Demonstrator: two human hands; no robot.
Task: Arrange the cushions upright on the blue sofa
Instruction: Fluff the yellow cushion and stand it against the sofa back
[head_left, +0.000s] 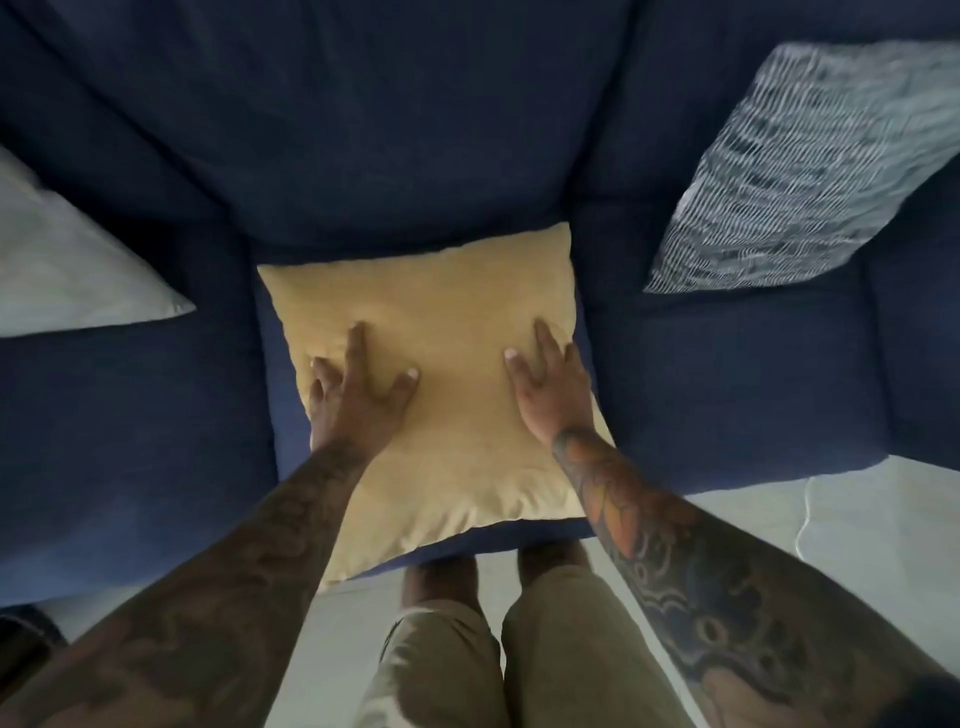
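A yellow cushion lies flat on the middle seat of the blue sofa, its near corner hanging over the seat's front edge. My left hand rests flat on its left half, fingers spread. My right hand lies flat on its right half, fingers apart. Neither hand grips the fabric. A white cushion sits on the left seat, partly cut off by the frame edge. A grey-and-white patterned cushion leans against the backrest on the right.
The sofa's backrest fills the top of the view. A pale tiled floor lies in front of the sofa, with a thin white cable on it at the right. My legs in khaki shorts stand against the seat front.
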